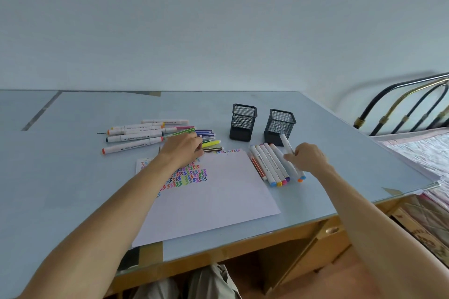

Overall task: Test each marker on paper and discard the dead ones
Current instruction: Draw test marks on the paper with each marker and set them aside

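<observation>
- Reaching over the top edge of the paper point(218, 192) with the left hand point(183, 147), fingers curled down onto the pile of thin markers point(206, 135); cannot tell whether one is truly gripped.
- Holding a white marker point(288, 149) in the right hand point(308, 156), fingers curled round it, far end pointing up toward the nearer pen cup point(279, 126).
- Lying just right of the paper, side by side: a row of fat white markers point(269, 165) with coloured caps toward the near edge, plus one thin red marker point(258, 168) touching the paper's side.
- Lying at the back left of the pile: more fat white markers point(136, 136), spread out flat on the table point(73, 177).
- Showing many coloured squiggles point(189, 177) on the left part of the paper, with a few more along its top edge.
- Standing upright behind the paper: two black mesh pen cups, the second one point(243, 122) a little to the left, close together but apart.
- Sitting beside the table on the right: a bed point(418, 148) with a metal frame.
</observation>
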